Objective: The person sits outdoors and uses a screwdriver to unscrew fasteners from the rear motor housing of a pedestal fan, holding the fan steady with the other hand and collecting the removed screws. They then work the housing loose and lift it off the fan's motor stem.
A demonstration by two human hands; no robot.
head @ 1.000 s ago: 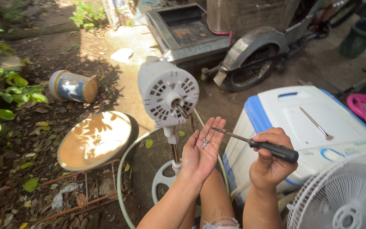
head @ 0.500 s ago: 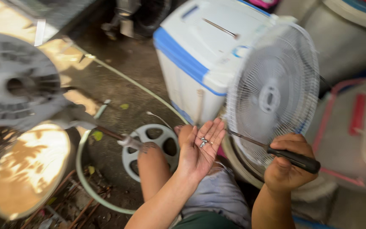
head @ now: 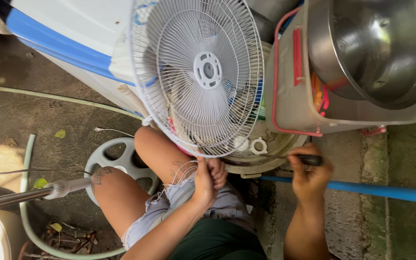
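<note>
While left hand [head: 210, 177] stays clenched, probably on small screws, right hand [head: 309, 174] grips the stiff screwdriver [head: 310, 160] by its black handle.

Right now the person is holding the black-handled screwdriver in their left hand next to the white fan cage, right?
Not quite. The black-handled screwdriver is in the right hand. The left hand is closed in a fist at the lower edge of the white fan cage. The head view shows this.
</note>
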